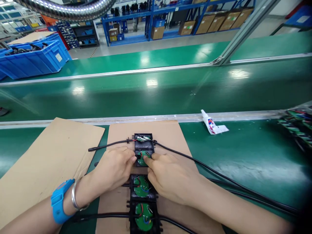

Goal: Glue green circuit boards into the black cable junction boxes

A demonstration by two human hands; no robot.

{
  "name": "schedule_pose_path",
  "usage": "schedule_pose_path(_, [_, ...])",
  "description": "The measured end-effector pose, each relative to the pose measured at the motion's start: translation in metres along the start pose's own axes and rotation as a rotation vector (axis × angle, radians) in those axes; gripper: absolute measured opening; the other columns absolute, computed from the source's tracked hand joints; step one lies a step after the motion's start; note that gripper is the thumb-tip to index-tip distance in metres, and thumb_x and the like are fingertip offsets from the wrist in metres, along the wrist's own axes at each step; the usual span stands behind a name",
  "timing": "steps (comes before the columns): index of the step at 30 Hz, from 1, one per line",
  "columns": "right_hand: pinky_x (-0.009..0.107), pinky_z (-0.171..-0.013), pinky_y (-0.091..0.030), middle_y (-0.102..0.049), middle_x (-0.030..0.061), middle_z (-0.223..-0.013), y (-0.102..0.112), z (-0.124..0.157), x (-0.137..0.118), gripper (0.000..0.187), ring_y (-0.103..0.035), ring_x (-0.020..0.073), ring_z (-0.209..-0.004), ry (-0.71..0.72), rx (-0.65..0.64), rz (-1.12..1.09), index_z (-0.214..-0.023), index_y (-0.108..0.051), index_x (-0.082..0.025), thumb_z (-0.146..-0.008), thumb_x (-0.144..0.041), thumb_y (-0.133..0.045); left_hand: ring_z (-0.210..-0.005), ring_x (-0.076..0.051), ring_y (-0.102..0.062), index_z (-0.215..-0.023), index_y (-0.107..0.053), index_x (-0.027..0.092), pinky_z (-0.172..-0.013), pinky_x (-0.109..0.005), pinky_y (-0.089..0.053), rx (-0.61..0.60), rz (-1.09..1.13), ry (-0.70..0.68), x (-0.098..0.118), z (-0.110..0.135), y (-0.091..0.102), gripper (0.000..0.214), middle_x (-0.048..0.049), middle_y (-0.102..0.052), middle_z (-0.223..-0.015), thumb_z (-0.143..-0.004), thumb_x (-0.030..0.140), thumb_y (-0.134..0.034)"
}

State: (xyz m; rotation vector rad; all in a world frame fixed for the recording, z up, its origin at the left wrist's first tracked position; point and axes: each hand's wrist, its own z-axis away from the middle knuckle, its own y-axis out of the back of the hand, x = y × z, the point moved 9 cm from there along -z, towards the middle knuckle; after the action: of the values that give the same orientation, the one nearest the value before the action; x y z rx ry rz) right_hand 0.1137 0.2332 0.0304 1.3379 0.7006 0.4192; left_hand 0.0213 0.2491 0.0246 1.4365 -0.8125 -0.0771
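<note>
Two hands: the left hand [117,166] and right hand [169,177] meet at the centre of the frame, over the upper black housing [143,145].
Left fingers: thumb and fingertips bunched at that housing's left edge — whether they grip anything, I cannot tell.
Right fingers: here's the index, stretched onto the round green board [141,162] in the housing's near half; the others curl, and any hold is hidden.
Far half: a small circuit board [143,138], a short black cable [107,145] off to the left, a long black cable [207,167] sweeping lower right.
Bottom centre: two more black housings [149,202], each showing its own green disc [140,224].
Cardboard: one sheet [165,129] under the housings, a second piece [53,156] at left.
Left wrist: blue band [58,204], silver bangle [73,195].
Right of centre: a white printed packet [210,124] against a metal rail [190,117].
Upper left: a blue crate [36,60] — dark items inside.
</note>
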Motion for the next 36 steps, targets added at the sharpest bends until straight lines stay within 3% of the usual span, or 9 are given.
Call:
schedule_pose_path(3, [0.031,-0.055,-0.032,-0.066,0.0071,-0.07,0.0,0.0,-0.001,0.021,-0.058,0.0182,-0.061,0.013,0.0,-0.004,-0.084,-0.067,-0.014,-0.081,-0.012,-0.046,-0.061,-0.015,-0.056,-0.065,-0.053,0.018,-0.058,-0.027,-0.044,-0.122,0.032,0.112,-0.009,-0.008,-0.007,0.032,-0.0011,-0.061,-0.068,-0.093,0.019,-0.038])
schedule_pose_path(7, [0.032,-0.055,-0.031,-0.065,0.0077,-0.067,0.003,-0.001,-0.002,0.021,-0.057,0.0186,-0.06,0.055,0.013,-0.013,-0.084,-0.067,-0.012,-0.08,-0.01,-0.047,-0.056,-0.015,-0.054,-0.06,-0.046,0.019,-0.051,-0.025,-0.039,-0.204,0.014,0.188,-0.019,-0.014,-0.015,0.032,-0.0001,-0.058,-0.063,-0.091,0.019,-0.035])
schedule_pose_path(12, [0.033,-0.054,-0.03,-0.066,0.0078,-0.069,0.003,0.0,0.002,0.021,-0.059,0.0195,-0.062,0.029,0.007,-0.031,-0.086,-0.068,-0.014,-0.081,-0.012,-0.048,-0.065,-0.019,-0.058,-0.064,-0.048,0.02,-0.062,-0.031,-0.043,-0.217,-0.041,0.178,-0.011,-0.012,-0.016,0.036,-0.0045,-0.061,-0.068,-0.094,0.025,-0.029])
schedule_pose_path(17, [0.032,-0.054,-0.028,-0.066,0.0095,-0.069,-0.003,0.002,0.005,0.023,-0.056,0.0186,-0.06,0.02,0.024,-0.086,-0.086,-0.068,-0.012,-0.082,-0.016,-0.046,-0.059,-0.018,-0.059,-0.069,-0.052,0.019,-0.056,-0.03,-0.043,-0.246,-0.195,0.163,-0.009,-0.006,-0.02,0.039,-0.0036,-0.062,-0.065,-0.097,0.022,-0.025])
schedule_pose_path(23, [0.032,-0.052,-0.024,-0.065,0.0068,-0.065,-0.007,0.0,0.004,0.019,-0.053,0.0176,-0.057,0.064,-0.004,-0.052,-0.083,-0.068,-0.013,-0.08,-0.013,-0.049,-0.06,-0.025,-0.057,-0.065,-0.057,0.016,-0.055,-0.037,-0.042,-0.298,-0.408,0.03,-0.006,-0.011,-0.037,0.03,-0.0139,-0.062,-0.068,-0.085,0.014,-0.035])
schedule_pose_path(26, [0.032,-0.05,-0.023,-0.065,0.007,-0.063,-0.006,0.0,0.003,0.019,-0.053,0.0173,-0.054,0.05,-0.022,-0.017,-0.079,-0.068,-0.013,-0.08,-0.013,-0.049,-0.06,-0.026,-0.056,-0.061,-0.056,0.016,-0.052,-0.037,-0.043,-0.282,-0.472,-0.003,0.002,-0.018,-0.034,0.026,-0.0139,-0.06,-0.066,-0.081,0.013,-0.04])
schedule_pose_path(29, [0.032,-0.051,-0.025,-0.066,0.0077,-0.064,-0.003,0.001,0.001,0.019,-0.055,0.0174,-0.055,0.031,-0.012,-0.005,-0.079,-0.068,-0.012,-0.081,-0.014,-0.049,-0.059,-0.026,-0.057,-0.074,-0.061,0.013,-0.05,-0.037,-0.045,-0.185,-0.531,0.055,0.007,-0.016,-0.02,0.026,-0.0138,-0.06,-0.069,-0.084,0.014,-0.038])
schedule_pose_path(32, [0.031,-0.052,-0.029,-0.067,0.0087,-0.067,-0.004,0.002,-0.001,0.019,-0.057,0.018,-0.058,0.027,-0.007,-0.011,-0.084,-0.069,-0.011,-0.081,-0.014,-0.05,-0.074,-0.025,-0.062,-0.107,-0.058,0.009,-0.06,-0.036,-0.054,-0.029,-0.486,0.037,0.016,0.002,-0.01,0.033,-0.0154,-0.063,-0.091,-0.084,0.008,-0.034])
schedule_pose_path(36, [0.031,-0.055,-0.033,-0.067,0.008,-0.067,-0.002,0.001,-0.001,0.018,-0.058,0.018,-0.059,0.028,0.015,-0.046,-0.082,-0.068,-0.012,-0.079,-0.013,-0.051,-0.102,-0.027,-0.061,-0.128,-0.047,0.008,-0.077,-0.038,-0.058,-0.026,-0.467,-0.135,0.032,0.027,-0.026,0.058,-0.017,-0.06,-0.119,-0.072,-0.003,-0.037])
